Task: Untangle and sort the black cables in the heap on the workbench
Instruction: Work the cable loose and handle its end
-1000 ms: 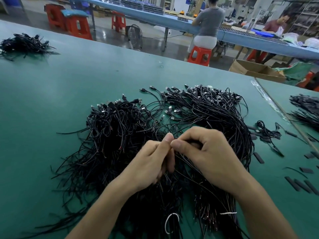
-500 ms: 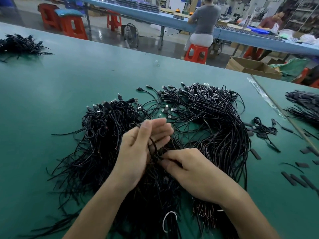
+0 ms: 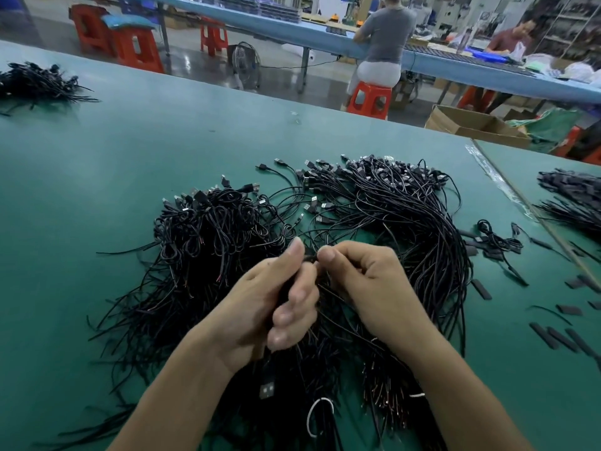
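A big heap of thin black USB cables spreads over the middle of the green workbench; its left part is a knotted clump. Both hands work above the heap's near side. My left hand grips a black cable with curled fingers, and a USB plug hangs below its wrist. My right hand pinches the same cable between thumb and forefinger, just right of the left thumb. The cable between the fingers is mostly hidden.
Another black cable pile lies at the far left, a third at the right edge. Small black sleeves and a coiled cable are scattered at right. A white tie lies near me. People sit at a blue bench behind.
My left hand went from open with spread fingers to curled round a cable. My right hand rose from the heap to meet it, pinching the cable; a USB plug now hangs below.
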Motion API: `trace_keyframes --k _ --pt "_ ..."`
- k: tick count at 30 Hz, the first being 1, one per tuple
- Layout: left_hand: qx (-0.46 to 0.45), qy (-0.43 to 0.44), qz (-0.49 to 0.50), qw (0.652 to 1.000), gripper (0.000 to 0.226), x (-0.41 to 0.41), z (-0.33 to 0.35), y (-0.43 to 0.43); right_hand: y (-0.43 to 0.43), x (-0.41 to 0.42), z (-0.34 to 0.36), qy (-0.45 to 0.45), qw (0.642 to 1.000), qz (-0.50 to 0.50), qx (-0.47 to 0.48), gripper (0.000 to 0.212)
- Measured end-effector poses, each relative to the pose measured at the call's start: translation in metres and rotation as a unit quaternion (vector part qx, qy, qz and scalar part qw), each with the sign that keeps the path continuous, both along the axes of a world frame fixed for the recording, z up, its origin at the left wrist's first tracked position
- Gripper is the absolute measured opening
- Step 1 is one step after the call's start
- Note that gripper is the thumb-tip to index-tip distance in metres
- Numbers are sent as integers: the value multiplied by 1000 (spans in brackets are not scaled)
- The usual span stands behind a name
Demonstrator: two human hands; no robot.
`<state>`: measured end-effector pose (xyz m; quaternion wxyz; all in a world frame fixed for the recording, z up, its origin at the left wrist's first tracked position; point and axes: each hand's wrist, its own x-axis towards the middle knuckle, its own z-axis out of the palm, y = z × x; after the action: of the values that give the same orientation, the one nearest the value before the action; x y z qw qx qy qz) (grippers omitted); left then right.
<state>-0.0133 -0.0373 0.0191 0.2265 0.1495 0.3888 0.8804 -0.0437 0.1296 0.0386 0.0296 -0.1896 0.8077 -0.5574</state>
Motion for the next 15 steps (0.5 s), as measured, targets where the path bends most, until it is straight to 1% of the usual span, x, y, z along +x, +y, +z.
trace_keyframes --k 1,2,3,5,6,7,8,10,12,13,14,15 --pt "43 -8 14 999 48 -1 2 0 -1 1 -3 -12 1000 5 15 31" --pt "69 -20 49 996 46 -2 3 0 -1 4 -5 -18 999 18 44 28" --pt "76 -32 103 991 46 -4 3 1 -1 6 -7 -20 996 38 78 27" --pt "50 -25 215 975 44 -9 -2 3 -1 12 -8 -27 984 94 151 27" --pt "24 -4 251 968 44 -12 -6 4 0 14 -8 -25 975 119 187 28" --pt "-17 26 280 960 44 -14 -11 5 0 15 -6 -17 966 139 218 30" --pt "-80 57 309 946 43 -14 -16 6 1 16 -4 -7 958 153 243 30" --pt "-234 115 349 900 41 -15 -22 7 2 17 3 14 951 167 261 28" --pt "-364 153 321 861 43 -14 -24 8 5 14 10 48 952 149 262 22" --pt "-408 160 287 852 46 -13 -23 10 7 12 12 68 956 127 257 19" --pt "-432 157 252 852 50 -11 -21 11 9 10 14 87 961 103 243 15" --pt "-436 145 221 860 55 -10 -19 11 11 8 15 103 967 80 221 13"
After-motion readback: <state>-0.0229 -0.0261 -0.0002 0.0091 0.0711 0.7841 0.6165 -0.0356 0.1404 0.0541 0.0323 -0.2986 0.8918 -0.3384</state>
